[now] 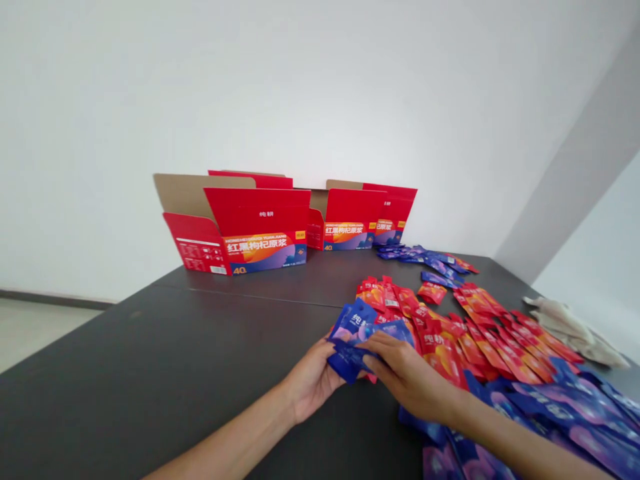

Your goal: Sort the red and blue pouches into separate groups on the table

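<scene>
Several blue sachets (354, 319) are bunched between my two hands near the middle of the table. My left hand (316, 380) is closed round their lower left side. From the right, my right hand (400, 367) pinches the blue sachets, its fingers over their front. Bits of red packaging show just behind and below the bunch. Red sachets (440, 347) lie in a spread pile beyond and to the right of my right hand. A heap of blue sachets (575, 413) fills the near right corner, partly hidden by my right forearm.
Open red boxes (265, 230) stand at the back of the dark table (200, 360), with another box (350, 220) to their right. More blue sachets (420, 257) lie at the far right. A pale cloth (575, 330) rests by the right wall.
</scene>
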`<state>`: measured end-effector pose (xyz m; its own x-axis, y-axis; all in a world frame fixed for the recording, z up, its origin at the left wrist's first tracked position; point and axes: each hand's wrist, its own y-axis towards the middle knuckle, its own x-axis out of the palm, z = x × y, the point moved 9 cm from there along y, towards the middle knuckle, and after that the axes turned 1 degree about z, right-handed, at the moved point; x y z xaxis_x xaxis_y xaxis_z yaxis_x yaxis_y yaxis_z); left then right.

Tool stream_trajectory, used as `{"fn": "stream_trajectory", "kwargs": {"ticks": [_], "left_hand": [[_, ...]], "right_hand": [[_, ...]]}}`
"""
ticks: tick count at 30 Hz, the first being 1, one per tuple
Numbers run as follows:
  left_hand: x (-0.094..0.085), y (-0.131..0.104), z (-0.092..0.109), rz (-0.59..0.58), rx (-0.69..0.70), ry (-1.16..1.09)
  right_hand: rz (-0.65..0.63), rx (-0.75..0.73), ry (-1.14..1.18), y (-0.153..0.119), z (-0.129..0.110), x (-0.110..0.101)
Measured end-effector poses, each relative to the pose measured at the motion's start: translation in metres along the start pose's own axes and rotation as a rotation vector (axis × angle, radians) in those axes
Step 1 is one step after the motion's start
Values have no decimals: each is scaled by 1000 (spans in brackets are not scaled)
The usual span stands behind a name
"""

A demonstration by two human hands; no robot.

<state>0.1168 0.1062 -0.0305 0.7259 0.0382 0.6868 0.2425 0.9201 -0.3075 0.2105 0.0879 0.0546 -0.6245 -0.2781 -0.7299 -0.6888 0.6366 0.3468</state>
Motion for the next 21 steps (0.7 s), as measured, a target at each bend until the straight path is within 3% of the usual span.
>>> {"fn": "stream_trajectory", "kwargs": {"ticks": [4, 8, 10, 13, 17, 21], "left_hand": [[-2, -4, 6, 25, 69, 38], [-6, -5, 7, 44, 67, 45], [-8, -5, 5, 36, 59, 52], [-7, -4, 4, 14, 74, 68], [-7, -2, 2, 23, 88, 81], [-6, -2, 4, 47, 137, 78]], "right_hand": [[-48, 158, 170, 7, 15, -9], [-256, 371, 528, 6, 30, -21], [-364, 436, 586, 2, 38, -30], [-513, 419, 442, -2, 54, -38], [-482, 349, 91, 8, 80, -44], [-471, 304, -59, 19, 91, -42]]}}
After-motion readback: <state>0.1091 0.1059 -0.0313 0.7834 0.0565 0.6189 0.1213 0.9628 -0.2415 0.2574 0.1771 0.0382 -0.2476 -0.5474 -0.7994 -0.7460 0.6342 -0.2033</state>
